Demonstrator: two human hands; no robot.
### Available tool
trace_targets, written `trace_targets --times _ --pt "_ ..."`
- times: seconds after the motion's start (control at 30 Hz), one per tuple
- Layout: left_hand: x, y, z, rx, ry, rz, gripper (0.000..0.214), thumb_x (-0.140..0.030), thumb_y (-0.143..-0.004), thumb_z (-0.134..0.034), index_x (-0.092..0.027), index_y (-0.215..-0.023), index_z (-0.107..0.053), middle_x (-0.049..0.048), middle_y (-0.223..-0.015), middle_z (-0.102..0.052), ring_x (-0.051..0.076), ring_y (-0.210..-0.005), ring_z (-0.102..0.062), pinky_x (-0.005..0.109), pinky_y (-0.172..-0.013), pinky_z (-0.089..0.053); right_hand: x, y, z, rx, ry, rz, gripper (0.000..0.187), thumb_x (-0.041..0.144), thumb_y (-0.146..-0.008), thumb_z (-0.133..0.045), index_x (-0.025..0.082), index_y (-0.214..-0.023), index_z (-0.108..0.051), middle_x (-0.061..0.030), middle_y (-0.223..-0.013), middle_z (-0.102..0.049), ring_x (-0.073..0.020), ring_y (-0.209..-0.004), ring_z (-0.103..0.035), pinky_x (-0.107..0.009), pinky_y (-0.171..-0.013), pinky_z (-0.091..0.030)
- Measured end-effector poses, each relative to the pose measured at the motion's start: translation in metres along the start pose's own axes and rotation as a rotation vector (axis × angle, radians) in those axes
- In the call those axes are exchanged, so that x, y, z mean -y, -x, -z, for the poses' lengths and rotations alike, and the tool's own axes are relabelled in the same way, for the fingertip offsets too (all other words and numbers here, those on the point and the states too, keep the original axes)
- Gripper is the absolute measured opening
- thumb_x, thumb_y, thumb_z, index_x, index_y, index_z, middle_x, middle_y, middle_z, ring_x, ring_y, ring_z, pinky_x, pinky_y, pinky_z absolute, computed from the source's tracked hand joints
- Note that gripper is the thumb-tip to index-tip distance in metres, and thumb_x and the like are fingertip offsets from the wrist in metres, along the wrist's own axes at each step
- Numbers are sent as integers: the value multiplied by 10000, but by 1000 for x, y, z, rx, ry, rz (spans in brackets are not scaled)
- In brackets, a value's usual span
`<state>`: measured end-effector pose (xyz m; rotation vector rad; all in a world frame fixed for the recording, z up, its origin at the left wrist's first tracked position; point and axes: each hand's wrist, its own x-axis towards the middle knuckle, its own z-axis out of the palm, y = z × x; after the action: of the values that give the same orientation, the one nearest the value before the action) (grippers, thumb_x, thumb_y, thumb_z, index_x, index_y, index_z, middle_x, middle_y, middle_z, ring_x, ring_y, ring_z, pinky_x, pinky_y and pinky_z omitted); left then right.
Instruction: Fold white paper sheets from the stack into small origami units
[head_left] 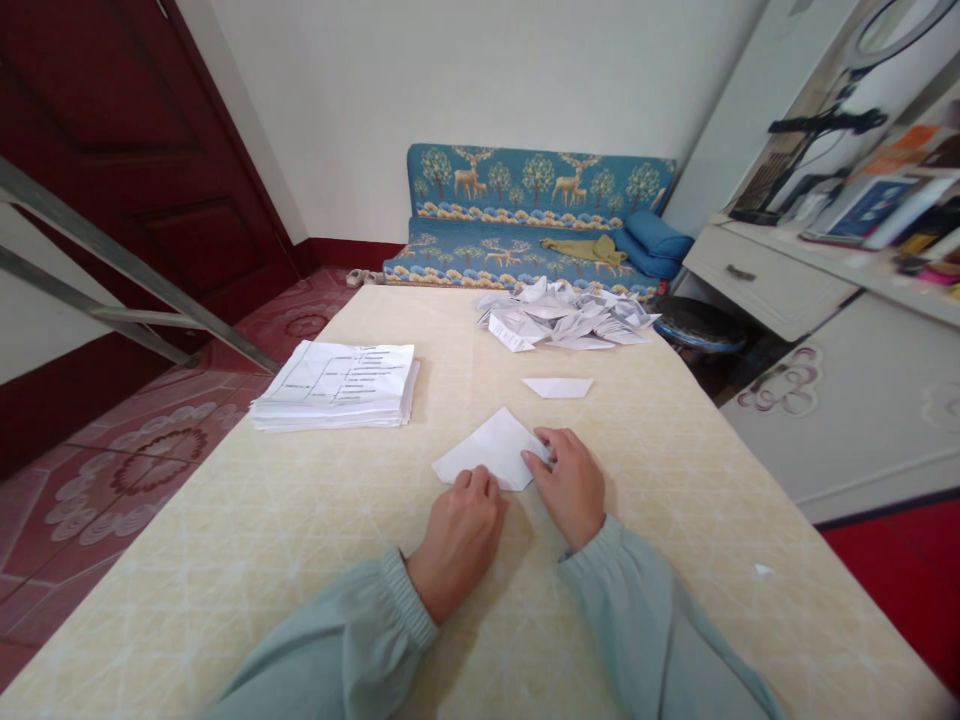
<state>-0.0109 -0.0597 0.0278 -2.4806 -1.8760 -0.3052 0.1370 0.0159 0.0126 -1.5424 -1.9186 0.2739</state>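
A partly folded sheet of white paper (487,447) lies on the table between my hands. With its fingers curled together, my left hand (461,525) presses on the sheet's lower edge. My right hand (570,482) has the right corner of the same sheet between thumb and fingers. Just beyond it rests a smaller folded paper piece (559,387), shaped like a trapezoid. Whatever is under my left fingertips is hidden.
At the left stands a stack of printed sheets (337,385). A heap of folded papers (566,315) covers the far right of the table (300,550). A small paper scrap (763,569) lies at right. Beyond are a blue patterned sofa (480,235) and a stool (701,322).
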Motion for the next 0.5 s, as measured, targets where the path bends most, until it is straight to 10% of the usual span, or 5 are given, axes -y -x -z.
trace_targets --times 0.5 --pt "11 -7 3 -113 288 -20 157 -181 -880 -456 -104 -870 -593 126 -966 -574 235 -933 -508 410 -852 -484 -13 -6 19 245 -11 -104 256 170 -693 -565 204 -943 -607 35 -609 -596 -127 -579 -551 -219 -548 -364"
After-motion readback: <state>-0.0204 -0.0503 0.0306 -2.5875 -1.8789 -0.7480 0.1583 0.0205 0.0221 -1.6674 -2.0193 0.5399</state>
